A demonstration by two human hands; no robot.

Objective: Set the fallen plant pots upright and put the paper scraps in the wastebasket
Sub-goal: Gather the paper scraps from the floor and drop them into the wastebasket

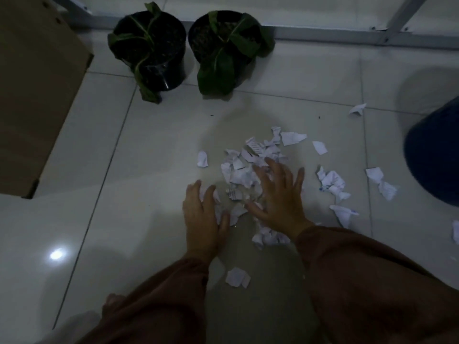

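You are crouching over a pale tiled floor (104, 150), with a cardboard box (37, 95) sitting at your left and a dark blue bin (437, 155) showing at the right edge. Two black pots (159, 45) are standing upright, side by side, by the far wall. The scraps (243, 170) are lying heaped between your hands, with stray bits trailing toward the bin. Your right hand (278, 194) is pressing flat on the heap, fingers spread. Your left hand (201, 217) is resting palm down at its edge, fingers loosely apart, gripping nothing.
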